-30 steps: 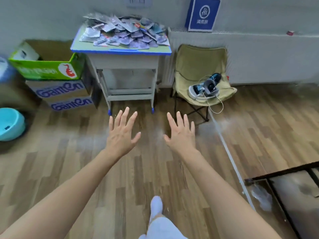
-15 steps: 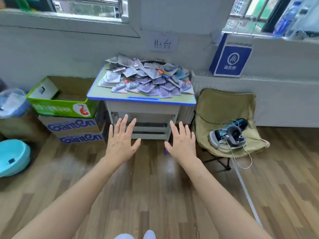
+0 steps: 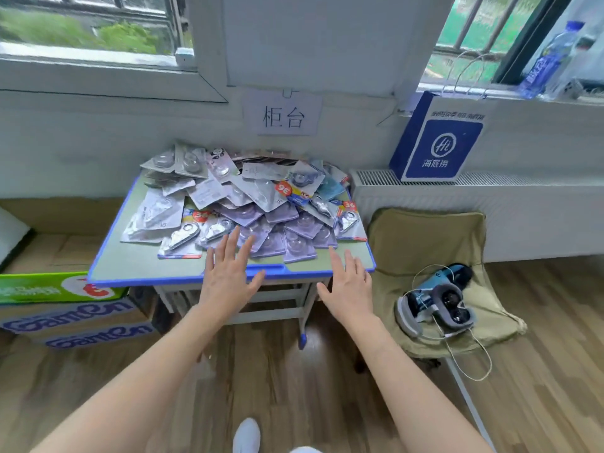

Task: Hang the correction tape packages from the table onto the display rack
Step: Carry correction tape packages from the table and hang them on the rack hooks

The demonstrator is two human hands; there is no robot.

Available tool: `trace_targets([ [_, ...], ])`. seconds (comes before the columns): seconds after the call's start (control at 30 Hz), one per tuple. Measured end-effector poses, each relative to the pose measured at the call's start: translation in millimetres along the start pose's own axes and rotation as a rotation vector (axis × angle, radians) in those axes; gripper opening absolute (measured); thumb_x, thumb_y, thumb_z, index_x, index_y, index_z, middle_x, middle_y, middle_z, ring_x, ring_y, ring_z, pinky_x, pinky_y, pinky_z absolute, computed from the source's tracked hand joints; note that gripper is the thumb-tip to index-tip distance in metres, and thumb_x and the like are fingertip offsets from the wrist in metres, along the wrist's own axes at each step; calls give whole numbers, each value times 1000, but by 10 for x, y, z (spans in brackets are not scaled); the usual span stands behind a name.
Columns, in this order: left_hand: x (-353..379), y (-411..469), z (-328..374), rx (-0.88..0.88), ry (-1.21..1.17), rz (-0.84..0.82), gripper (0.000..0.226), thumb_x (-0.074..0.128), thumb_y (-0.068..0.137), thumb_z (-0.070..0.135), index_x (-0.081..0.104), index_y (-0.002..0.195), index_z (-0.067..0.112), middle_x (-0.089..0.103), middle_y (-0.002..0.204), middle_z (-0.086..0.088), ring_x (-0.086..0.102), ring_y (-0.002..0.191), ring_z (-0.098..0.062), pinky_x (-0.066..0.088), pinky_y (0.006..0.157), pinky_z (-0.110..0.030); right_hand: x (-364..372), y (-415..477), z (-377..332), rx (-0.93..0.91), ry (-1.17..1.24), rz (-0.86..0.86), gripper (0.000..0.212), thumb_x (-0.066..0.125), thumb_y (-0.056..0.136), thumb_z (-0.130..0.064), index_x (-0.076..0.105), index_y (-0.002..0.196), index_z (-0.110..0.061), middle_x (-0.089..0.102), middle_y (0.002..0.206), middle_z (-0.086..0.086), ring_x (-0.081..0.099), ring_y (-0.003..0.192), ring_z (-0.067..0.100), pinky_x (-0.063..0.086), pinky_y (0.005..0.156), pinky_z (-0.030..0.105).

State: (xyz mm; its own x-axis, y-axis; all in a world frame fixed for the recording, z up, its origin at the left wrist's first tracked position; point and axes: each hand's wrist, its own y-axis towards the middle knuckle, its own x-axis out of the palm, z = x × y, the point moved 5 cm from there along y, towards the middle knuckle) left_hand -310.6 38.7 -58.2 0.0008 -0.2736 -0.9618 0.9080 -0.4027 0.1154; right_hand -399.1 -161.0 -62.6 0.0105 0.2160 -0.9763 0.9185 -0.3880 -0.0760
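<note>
We take the table point(image 3: 137, 266) as landmark: green top, blue edge, set against the wall. The correction tape packages point(image 3: 248, 204) lie on it in one loose, overlapping heap that covers the back and middle of the top.

The left hand point(image 3: 228, 276) is flat with fingers spread and holds nothing. It is over the table's front edge with its fingertips at the nearest packages; we cannot tell whether they touch. The right hand point(image 3: 349, 289) is likewise spread and empty at the table's front right corner, apart from the left.

Left of the table, an open green box point(image 3: 49, 286) sits on stacked cartons point(image 3: 81, 325); we see only brown cardboard inside it. Right of the table, a folding chair point(image 3: 425, 237) holds a headset point(image 3: 434, 305) with its cable. Behind and right of the table, a blue paper bag point(image 3: 438, 138) stands on the radiator point(image 3: 490, 197); its contents are hidden.
</note>
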Motion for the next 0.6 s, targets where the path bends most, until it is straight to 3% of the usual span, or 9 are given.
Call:
trace_targets([
  [0.23,320,931,140,31,-69,-81,72,44,94,49,6,152,28,-3,159,1,-1,146,-21,-2,116,-38,118,939,288,113,66,-11,76,49,93,-36,3,152,-23,9,158,10,13,144,28,17,113,41],
  [0.43,690,1720,370,9,-88,-126,74,48,92,46,7,152,27,-1,160,-2,-2,146,-22,-1,117,-40,350,1716,578,136,47,4,75,45,94,-41,4,152,-19,9,158,11,14,143,31,21,110,42],
  [0.6,860,2309,598,10,-142,-108,71,52,92,42,18,150,23,3,160,-4,-1,146,-23,2,117,-41,467,2269,773,107,146,0,66,46,96,-38,16,151,-20,10,158,13,11,144,36,14,112,43],
])
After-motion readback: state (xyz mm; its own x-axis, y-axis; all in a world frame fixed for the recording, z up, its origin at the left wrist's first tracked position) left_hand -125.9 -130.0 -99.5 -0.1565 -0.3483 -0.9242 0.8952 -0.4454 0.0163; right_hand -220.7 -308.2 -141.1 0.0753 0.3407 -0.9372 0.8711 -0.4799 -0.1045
